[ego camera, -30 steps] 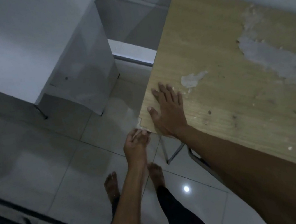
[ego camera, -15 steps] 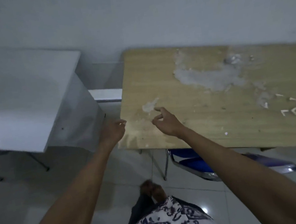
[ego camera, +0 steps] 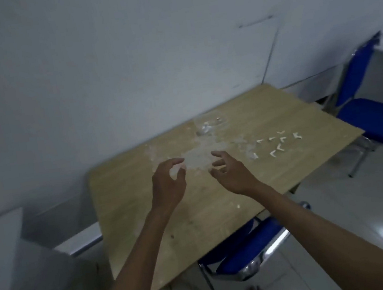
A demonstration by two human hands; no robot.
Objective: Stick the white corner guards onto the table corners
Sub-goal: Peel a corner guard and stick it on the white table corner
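Table: a rectangular light-brown wooden tabletop (ego camera: 145, 211), set against the pale wall.
Surface damage: a whitish worn patch (ego camera: 199, 154) where the veneer has peeled, near the middle toward the wall.
Corner guards: a loose cluster of small white L-shaped plastic corner guards (ego camera: 280, 144) lying on the top, toward its right end.
Debris: small white scraps (ego camera: 207, 128) close to the wall edge, and a tiny white fleck (ego camera: 238, 206) near the front edge.

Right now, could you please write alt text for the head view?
Both hands, left hand and right hand, hover empty over a worn wooden table, fingers loosely curled. Small white corner guards lie scattered to the right; blue chairs stand nearby.
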